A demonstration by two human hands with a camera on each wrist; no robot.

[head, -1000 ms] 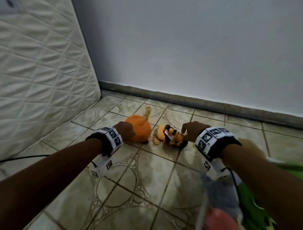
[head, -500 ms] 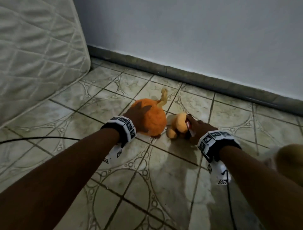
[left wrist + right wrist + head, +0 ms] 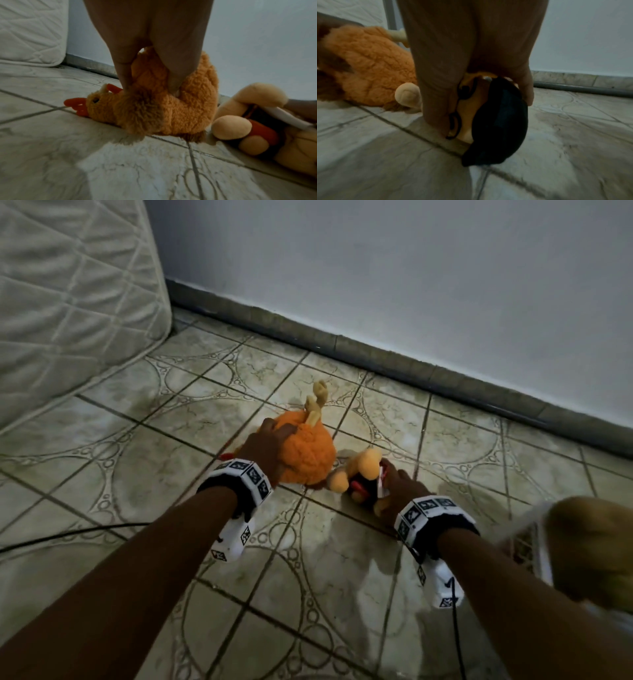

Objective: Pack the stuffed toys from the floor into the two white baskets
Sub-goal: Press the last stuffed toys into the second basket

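Two stuffed toys lie side by side on the tiled floor, touching, near the far wall. The left hand curls its fingers into the fuzzy orange chicken, pinching the plush back, likely because the soft pile gives an easy hold for lifting. The right hand wraps narrowly round the black-haired head of the small doll, clasping it. At the right edge a white basket waits close by, already holding a tan toy. A quilted mattress leans at far left.
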